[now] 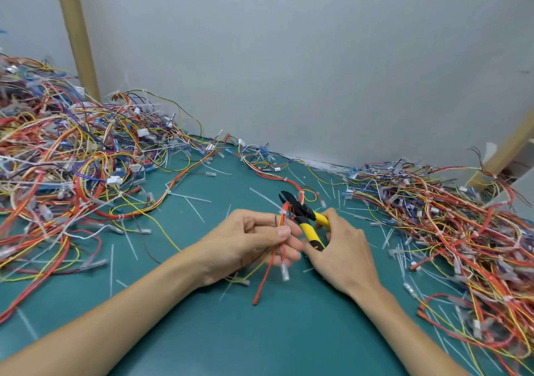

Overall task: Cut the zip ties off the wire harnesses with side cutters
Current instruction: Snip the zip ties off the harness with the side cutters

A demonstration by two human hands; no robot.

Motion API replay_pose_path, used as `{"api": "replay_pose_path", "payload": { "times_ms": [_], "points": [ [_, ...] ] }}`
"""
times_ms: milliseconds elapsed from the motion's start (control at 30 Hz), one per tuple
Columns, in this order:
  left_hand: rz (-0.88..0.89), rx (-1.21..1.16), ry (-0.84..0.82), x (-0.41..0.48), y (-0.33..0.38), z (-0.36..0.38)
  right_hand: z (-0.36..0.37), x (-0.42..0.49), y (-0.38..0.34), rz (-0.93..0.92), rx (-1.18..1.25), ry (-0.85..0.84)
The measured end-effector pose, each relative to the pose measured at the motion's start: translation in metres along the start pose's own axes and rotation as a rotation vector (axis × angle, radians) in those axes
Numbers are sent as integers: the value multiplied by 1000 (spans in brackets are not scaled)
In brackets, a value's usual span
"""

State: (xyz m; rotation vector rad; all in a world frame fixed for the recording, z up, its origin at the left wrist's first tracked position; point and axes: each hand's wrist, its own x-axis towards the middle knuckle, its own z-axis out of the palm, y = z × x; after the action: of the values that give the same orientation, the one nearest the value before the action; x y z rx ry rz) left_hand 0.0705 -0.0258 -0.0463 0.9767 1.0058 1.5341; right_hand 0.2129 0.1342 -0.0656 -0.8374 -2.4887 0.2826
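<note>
My left hand (254, 240) pinches a thin harness of red, orange and yellow wires (273, 263) above the green mat. A white zip tie (283, 211) wraps the bundle just above my fingers. My right hand (341, 248) grips the yellow-and-black handles of the side cutters (304, 217). The black jaws are parted and sit right beside the zip tie. The harness runs on behind the cutters toward the back of the table, and its loose ends with a clear terminal (285, 273) hang below my left hand.
A big tangle of wire harnesses (72, 159) covers the left of the green mat (260, 332); another pile (462, 231) fills the right. Cut white zip tie pieces (193, 208) lie scattered on the mat. A grey wall and two cardboard tubes (76, 32) stand behind.
</note>
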Motion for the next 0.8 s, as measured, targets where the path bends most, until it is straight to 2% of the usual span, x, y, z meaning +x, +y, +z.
{"api": "replay_pose_path", "payload": {
  "times_ms": [133, 267, 467, 633, 800],
  "points": [
    [93, 13, 336, 4, 1, -6, 0, 3, 2, 80, 22, 75],
    [132, 13, 498, 6, -1, -10, -4, -1, -3, 0, 63, 140],
    [153, 82, 622, 10, -7, -13, -8, -11, -18, -157, -23, 164],
    [192, 377, 682, 10, -15, -16, -11, -13, -22, -143, -41, 209],
    [196, 564, 730, 12, -20, -18, -13, -17, -26, -141, -123, 230]
  ]
}}
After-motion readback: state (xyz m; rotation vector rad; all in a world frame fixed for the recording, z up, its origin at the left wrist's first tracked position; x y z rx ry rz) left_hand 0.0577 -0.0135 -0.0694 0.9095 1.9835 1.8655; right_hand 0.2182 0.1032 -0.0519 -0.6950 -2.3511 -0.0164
